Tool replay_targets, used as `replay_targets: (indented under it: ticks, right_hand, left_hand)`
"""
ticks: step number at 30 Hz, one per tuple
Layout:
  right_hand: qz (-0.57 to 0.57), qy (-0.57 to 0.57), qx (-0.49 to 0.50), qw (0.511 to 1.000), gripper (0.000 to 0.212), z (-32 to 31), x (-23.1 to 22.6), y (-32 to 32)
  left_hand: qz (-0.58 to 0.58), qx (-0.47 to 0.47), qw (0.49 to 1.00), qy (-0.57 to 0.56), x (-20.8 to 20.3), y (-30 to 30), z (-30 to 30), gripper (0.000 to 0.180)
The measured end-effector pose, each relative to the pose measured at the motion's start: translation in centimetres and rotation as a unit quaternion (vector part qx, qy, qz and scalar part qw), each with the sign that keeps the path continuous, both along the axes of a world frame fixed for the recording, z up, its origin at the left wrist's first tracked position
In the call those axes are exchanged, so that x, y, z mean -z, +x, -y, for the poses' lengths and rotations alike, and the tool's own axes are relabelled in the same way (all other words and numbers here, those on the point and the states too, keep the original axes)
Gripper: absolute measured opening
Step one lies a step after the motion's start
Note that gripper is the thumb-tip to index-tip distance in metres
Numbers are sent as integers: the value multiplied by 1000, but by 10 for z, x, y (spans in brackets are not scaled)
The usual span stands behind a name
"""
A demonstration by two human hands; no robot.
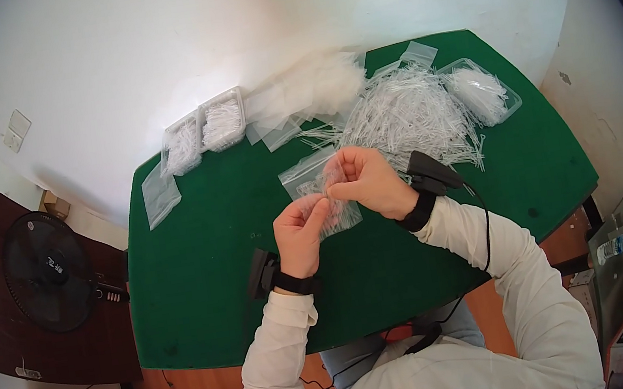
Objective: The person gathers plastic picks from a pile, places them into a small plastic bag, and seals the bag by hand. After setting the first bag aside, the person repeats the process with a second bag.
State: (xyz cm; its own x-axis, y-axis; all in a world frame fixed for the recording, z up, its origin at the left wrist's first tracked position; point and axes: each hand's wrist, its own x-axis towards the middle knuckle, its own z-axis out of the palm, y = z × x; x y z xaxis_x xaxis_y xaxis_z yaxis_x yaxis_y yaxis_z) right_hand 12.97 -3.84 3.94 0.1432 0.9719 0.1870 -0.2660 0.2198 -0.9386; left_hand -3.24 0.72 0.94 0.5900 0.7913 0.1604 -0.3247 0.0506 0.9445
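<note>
Over the middle of the table I hold a small clear plastic bag [295,177] with several thin clear pieces inside. My left hand [299,237] pinches its lower left side between thumb and fingers. My right hand [375,184] has closed fingers on its right side, and the thumbs of both hands come close together in front of it. Just beyond my right hand lies a big heap of thin clear plastic sticks [413,112]. The exact shape of the pieces in the bag is blurred by the plastic.
Flat clear bags [309,91] are stacked at the table's back edge. Two clear trays of small pieces, a left one [182,150] and a right one [224,123], stand back left beside a flat bag [162,199]. Another filled tray [482,95] is back right. A black fan [50,271] stands left.
</note>
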Motion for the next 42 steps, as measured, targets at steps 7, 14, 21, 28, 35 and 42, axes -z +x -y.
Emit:
replay_targets:
  ticks: [7,14,21,28,35,42]
  right_hand:
    - [-24,-3,-7,1000,23,-1,3,2]
    - [-33,7,-4,999,21,-1,0,-1]
    - [-4,-8,-23,1000,26,-1,5,2]
    - [5,-14,-39,999,28,0,1,2]
    - [16,-9,-15,1000,28,0,1,1]
    - [-2,-7,12,1000,28,-2,5,0]
  left_hand:
    - [6,-26,997,-75,-10,2,8,16]
    - [14,-9,998,-53,-6,-1,5,14]
    - [0,-19,999,-32,-5,0,7,11]
    - [5,-23,999,-40,-8,2,9,10]
    - [8,-34,999,-22,-8,3,7,11]
    - [14,-51,999,-7,-5,1,8,11]
